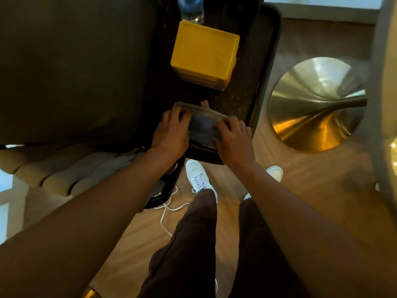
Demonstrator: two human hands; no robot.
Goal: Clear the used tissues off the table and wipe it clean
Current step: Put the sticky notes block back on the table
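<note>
Both hands hold a grey folded cloth at the near end of the dark tray: the left hand curls over its left end, the right hand over its right, and no used tissues show. Dragged carelessly, the cloth could slide off the tray's near edge. Ahead, the yellow box and a water bottle crowd the far end, leaving little room.

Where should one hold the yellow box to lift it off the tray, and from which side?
Take the yellow box from above, with the grip across its left and right walls. Its top is flat and closed, with no handle seen. The sides look free, but a bottle stands close behind it, and both hands work on a cloth in front.
</note>
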